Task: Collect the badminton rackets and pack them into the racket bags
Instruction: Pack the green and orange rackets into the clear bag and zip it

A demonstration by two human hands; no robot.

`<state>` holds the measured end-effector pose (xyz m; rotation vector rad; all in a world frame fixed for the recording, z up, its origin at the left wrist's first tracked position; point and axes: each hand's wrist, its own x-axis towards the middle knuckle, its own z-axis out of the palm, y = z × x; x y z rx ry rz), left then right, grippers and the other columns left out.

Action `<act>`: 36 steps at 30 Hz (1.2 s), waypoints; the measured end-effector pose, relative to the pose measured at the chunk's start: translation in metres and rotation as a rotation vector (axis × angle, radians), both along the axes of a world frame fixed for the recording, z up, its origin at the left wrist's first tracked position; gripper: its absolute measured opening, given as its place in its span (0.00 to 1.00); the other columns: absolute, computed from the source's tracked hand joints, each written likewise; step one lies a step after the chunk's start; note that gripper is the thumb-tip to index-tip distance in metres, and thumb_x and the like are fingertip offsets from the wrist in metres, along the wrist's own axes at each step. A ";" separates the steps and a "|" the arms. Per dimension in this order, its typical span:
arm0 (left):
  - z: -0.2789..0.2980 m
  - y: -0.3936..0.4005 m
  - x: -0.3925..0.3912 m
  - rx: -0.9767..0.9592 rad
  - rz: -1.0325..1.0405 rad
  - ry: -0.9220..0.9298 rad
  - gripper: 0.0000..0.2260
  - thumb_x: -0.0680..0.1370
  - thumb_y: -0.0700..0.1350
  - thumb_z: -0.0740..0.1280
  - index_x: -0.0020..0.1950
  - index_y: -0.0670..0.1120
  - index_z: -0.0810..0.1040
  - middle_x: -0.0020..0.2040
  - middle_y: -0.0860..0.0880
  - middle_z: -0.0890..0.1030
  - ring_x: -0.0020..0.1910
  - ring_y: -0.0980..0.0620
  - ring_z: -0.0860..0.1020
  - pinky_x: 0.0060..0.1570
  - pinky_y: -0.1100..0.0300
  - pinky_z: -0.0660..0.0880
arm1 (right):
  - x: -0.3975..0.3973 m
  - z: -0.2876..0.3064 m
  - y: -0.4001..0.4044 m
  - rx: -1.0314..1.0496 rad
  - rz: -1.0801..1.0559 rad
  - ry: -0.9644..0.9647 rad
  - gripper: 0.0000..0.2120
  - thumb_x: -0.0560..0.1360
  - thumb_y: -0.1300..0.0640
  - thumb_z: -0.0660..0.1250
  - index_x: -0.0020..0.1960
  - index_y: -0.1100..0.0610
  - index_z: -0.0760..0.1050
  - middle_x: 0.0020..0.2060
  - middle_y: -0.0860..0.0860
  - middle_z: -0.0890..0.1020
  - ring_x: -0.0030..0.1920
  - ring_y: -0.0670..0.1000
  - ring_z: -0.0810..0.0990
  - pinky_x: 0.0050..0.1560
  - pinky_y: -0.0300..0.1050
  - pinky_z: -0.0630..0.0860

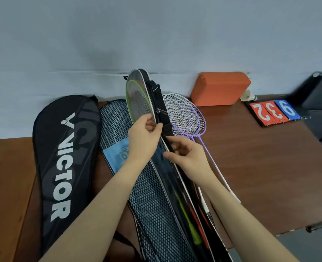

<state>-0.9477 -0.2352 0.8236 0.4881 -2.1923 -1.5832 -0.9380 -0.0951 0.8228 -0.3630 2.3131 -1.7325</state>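
Both hands work at the edge of a racket bag stood on its side on the brown wooden table (260, 157).

The left hand (144, 138) pinches the white-piped rim of the clear-sided black racket bag (157, 103), which holds a green-framed racket (137, 95); the right hand (186, 154), fingers curled, pinches the bag's edge just below; two purple-framed rackets (186, 118) lie just behind; a black Victor-lettered racket bag (65, 157) and a black mesh bag (148, 195) lie to the left.

Both bare forearms reach forward and converge near the middle. The left hand (144, 136) is raised, its fingers (157, 129) curled in a pinch. The right hand (187, 156) sits just below and beside it, fingers bent inward, thumb extended left.
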 end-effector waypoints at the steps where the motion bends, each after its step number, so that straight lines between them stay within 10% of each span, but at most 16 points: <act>1: -0.001 -0.001 0.001 0.037 -0.011 0.007 0.10 0.73 0.39 0.70 0.53 0.44 0.78 0.38 0.56 0.77 0.37 0.59 0.76 0.44 0.65 0.74 | 0.000 0.000 0.001 -0.023 0.009 -0.024 0.16 0.69 0.67 0.73 0.54 0.54 0.79 0.36 0.49 0.76 0.36 0.45 0.73 0.41 0.37 0.72; 11: -0.010 -0.002 0.026 0.050 -0.188 0.056 0.17 0.74 0.38 0.69 0.58 0.55 0.74 0.40 0.47 0.75 0.39 0.54 0.74 0.44 0.63 0.73 | -0.029 0.023 -0.022 0.056 -0.075 0.144 0.14 0.71 0.58 0.72 0.55 0.55 0.77 0.43 0.50 0.80 0.40 0.46 0.77 0.42 0.36 0.74; 24: -0.023 -0.016 0.039 0.073 -0.289 -0.017 0.20 0.75 0.35 0.67 0.65 0.46 0.72 0.42 0.51 0.74 0.39 0.64 0.73 0.47 0.73 0.70 | -0.042 0.002 -0.029 0.128 0.024 0.078 0.08 0.69 0.67 0.71 0.45 0.57 0.77 0.37 0.46 0.79 0.39 0.45 0.78 0.44 0.34 0.74; 36: 0.007 -0.012 0.013 -0.060 0.031 0.011 0.22 0.70 0.49 0.73 0.62 0.52 0.71 0.38 0.55 0.76 0.37 0.60 0.76 0.40 0.67 0.73 | -0.038 0.004 -0.030 0.002 -0.004 0.020 0.07 0.69 0.67 0.72 0.39 0.57 0.76 0.35 0.52 0.79 0.37 0.49 0.77 0.43 0.44 0.75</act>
